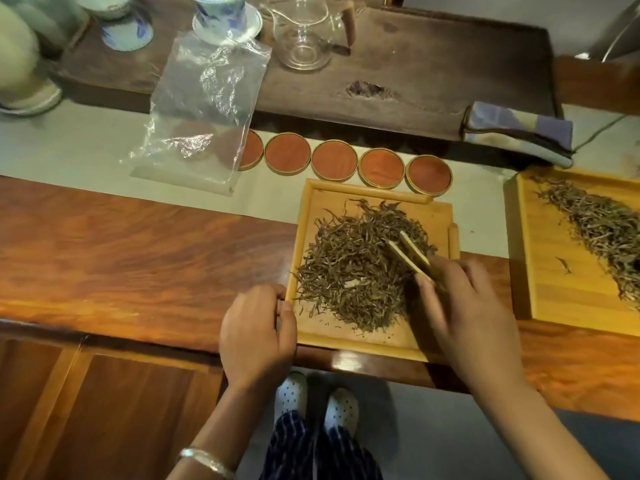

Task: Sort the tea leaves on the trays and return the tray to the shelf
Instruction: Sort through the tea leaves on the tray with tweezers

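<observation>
A square bamboo tray (pixel 311 195) lies on the wooden table in front of me, with a loose pile of dry brown tea leaves (pixel 353 265) on it. My left hand (pixel 256 334) grips the tray's near left edge. Bamboo tweezers (pixel 408 254) are held in my right hand (pixel 467 313), their two tips apart and resting in the right side of the pile. A second bamboo tray (pixel 561 292) at the right edge carries another band of tea leaves (pixel 602 226).
Several round reddish coasters (pixel 334 161) line up behind the tray. An empty clear plastic bag (pixel 204 109) lies to the back left. A dark wooden tea board (pixel 415 64) holds a glass pitcher (pixel 304 32) and blue-and-white cups (pixel 221 15). A folded cloth (pixel 519 133) lies at right.
</observation>
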`<act>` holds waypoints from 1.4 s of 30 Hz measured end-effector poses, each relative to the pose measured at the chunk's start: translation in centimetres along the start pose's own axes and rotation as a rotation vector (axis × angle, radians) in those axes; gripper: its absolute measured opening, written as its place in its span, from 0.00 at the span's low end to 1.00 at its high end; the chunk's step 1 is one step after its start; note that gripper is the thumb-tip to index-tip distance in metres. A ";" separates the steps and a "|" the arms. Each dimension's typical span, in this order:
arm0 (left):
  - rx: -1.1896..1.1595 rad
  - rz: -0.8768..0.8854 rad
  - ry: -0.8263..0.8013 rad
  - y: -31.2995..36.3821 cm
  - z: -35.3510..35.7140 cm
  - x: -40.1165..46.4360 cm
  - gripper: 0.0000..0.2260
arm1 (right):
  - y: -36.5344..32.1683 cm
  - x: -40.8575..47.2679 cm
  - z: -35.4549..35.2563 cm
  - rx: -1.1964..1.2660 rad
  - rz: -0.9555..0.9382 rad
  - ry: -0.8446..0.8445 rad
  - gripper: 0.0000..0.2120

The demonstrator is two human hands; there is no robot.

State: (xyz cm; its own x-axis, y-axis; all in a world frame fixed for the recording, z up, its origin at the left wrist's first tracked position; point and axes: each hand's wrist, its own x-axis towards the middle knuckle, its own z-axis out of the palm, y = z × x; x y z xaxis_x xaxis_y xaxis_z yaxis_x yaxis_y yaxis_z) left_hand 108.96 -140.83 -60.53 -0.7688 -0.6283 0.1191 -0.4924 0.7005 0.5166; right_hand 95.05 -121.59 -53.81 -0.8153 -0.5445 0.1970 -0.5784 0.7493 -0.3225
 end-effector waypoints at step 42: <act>0.022 0.107 0.103 0.1 -0.1 0.0 0.03 | -7.6 -3.9 1.6 -0.003 0.037 -0.185 0.15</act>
State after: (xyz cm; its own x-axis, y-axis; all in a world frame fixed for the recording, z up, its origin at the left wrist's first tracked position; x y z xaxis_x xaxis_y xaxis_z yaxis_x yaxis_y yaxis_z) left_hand 108.92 -140.81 -60.44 -0.7718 -0.5803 0.2598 -0.4195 0.7718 0.4778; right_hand 102.68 -125.78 -53.63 -0.8169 -0.5767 0.0116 -0.5488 0.7708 -0.3236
